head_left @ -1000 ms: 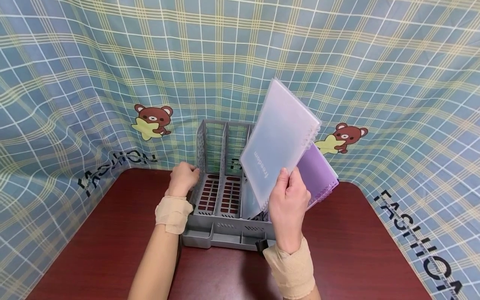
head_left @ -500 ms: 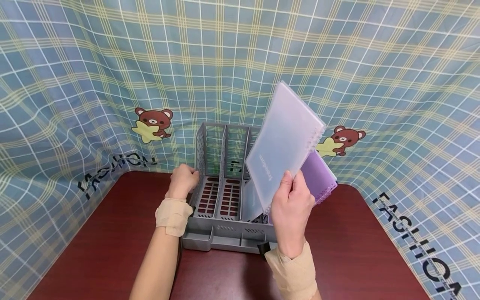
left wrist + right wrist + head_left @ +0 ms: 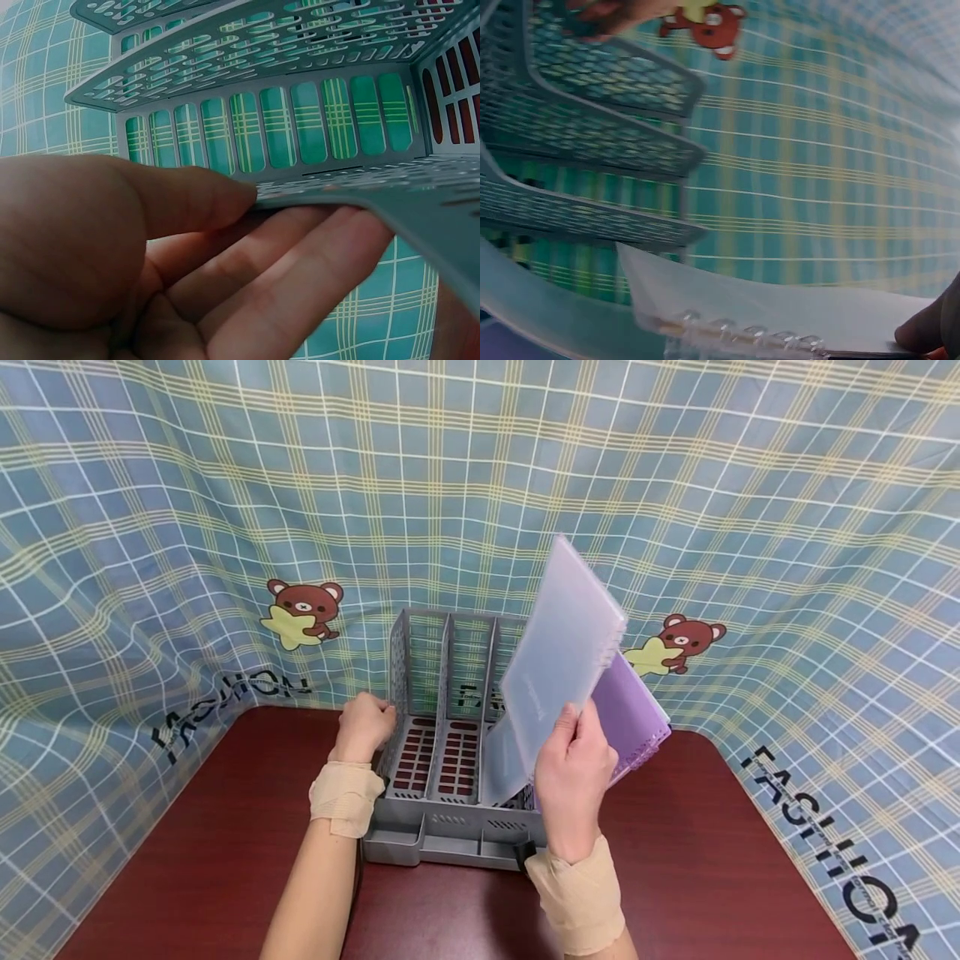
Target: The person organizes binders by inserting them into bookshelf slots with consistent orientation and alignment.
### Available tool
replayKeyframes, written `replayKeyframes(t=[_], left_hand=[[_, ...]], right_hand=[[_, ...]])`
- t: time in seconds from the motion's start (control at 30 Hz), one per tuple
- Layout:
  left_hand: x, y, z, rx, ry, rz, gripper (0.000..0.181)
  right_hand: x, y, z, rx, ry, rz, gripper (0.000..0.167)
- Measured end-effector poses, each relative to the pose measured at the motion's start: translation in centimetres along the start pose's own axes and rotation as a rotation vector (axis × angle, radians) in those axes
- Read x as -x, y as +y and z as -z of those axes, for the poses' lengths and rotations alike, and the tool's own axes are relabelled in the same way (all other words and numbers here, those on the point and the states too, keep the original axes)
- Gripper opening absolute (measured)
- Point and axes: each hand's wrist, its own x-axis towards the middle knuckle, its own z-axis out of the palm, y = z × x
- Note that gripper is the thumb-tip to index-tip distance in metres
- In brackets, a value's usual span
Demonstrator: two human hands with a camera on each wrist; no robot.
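A grey desktop file rack (image 3: 457,817) with upright perforated dividers stands on the table. My left hand (image 3: 363,727) grips its left side panel; in the left wrist view the thumb (image 3: 199,199) lies on one face and the fingers on the other. My right hand (image 3: 573,777) holds a spiral notebook (image 3: 558,643) with a frosted pale-blue cover, tilted above the rack's right part. In the right wrist view its clear coil (image 3: 754,334) shows. Behind it leans a purple spiral notebook (image 3: 633,714). Another pale-blue notebook (image 3: 501,764) stands in a right-hand compartment, partly hidden.
Two left compartments show bare slotted bases (image 3: 456,760). Small open trays (image 3: 393,843) line the rack's front. The dark red table (image 3: 712,860) spreads around it. A plaid curtain (image 3: 465,485) with printed bears hangs close behind and at both sides.
The notebook in my right hand has dipped slightly, shifted left and turned more edge-on. My left hand keeps its grip on the rack.
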Motion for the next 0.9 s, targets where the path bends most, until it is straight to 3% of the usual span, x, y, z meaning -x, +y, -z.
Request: replayKeyframes(t=[0.6,0.9], left_hand=[[0.0,-0.2,0.1,-0.001,-0.018,0.006,0.056],[0.0,-0.1,0.2,-0.004,-0.011,0.011,0.056]], right_hand=[[2.5,3.7,-5.6,0.007,-0.031,0.083,0.020],[3.7,4.7,-7.1,0.016,-0.052,0.103,0.020]])
